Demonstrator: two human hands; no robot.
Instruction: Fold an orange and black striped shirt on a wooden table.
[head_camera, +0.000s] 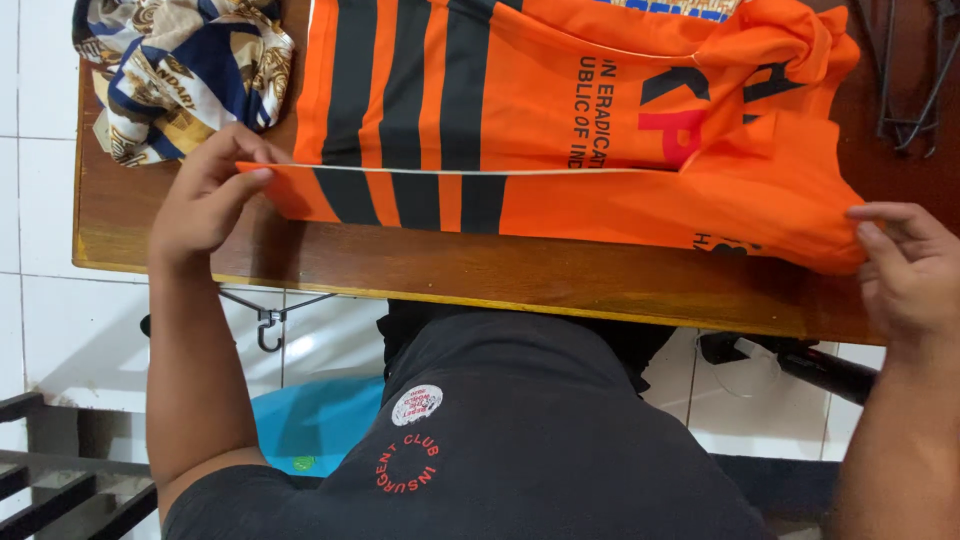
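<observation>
Two hands work one orange shirt (600, 130) with black stripes, spread flat across a wooden table (450, 275) — we take that shirt as our landmark. Our left hand (205, 200) sits at the shirt's left end, thumb and fingers pinched on the corner of the folded near edge, where a thin pale hem line runs along the fold. Our right hand (910, 270) is at the shirt's right end, fingers curled over the cloth near the bunched sleeve; they touch the fabric, but we cannot tell how firmly they clamp it. Between the two hands the near edge of the shirt is drawn fairly straight, lying just inside the table's front rim. Beyond the shirt's left end, at the table's far corner, lies a crumpled patterned cloth (180, 65) in blue, white and tan — apart from the shirt, not touching it. Below the shirt's near edge, under the table, we see our black top (520, 450) and a blue basin (315, 420).
</observation>
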